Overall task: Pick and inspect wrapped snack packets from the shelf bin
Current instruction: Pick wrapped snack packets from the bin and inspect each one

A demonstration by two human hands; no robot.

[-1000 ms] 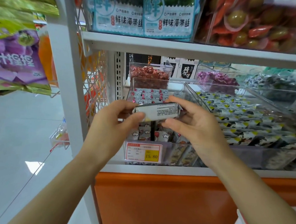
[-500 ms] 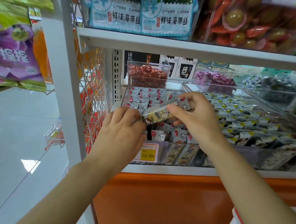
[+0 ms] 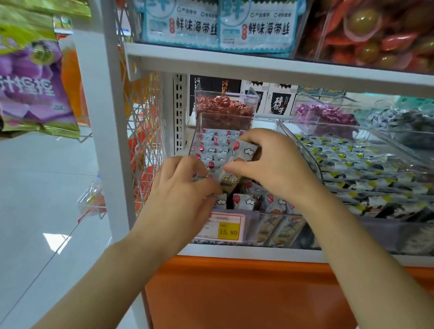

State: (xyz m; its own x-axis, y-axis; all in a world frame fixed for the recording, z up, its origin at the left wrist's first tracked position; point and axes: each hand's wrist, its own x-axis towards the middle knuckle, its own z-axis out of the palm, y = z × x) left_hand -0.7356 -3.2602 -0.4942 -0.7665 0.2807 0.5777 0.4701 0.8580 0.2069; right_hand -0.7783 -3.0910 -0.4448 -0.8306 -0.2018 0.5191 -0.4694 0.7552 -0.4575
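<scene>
Since a second earlier, the wrapped snack packet (image 3: 241, 153) had been turned over and brought down – the printed back was no longer shown, and the cloud-and-red front was faced upward. The packet was held tilted, its upper end toward the back of the shelf, just above the matching packets heaped in the clear shelf bin (image 3: 238, 119). Its upper half was pinched between the thumb and curled fingers of the right hand (image 3: 278, 167); its lower, gold-printed end was gripped at the curled fingertips of the left hand (image 3: 184, 190). Both hands were kept close together over the bin – knuckles toward the camera. A price tag (image 3: 224, 226) reading 15.80 was seen on the bin's front wall, partly covered by the left hand. Packets with yellow corners (image 3: 361, 177) were piled in the neighbouring bin to the right.
</scene>
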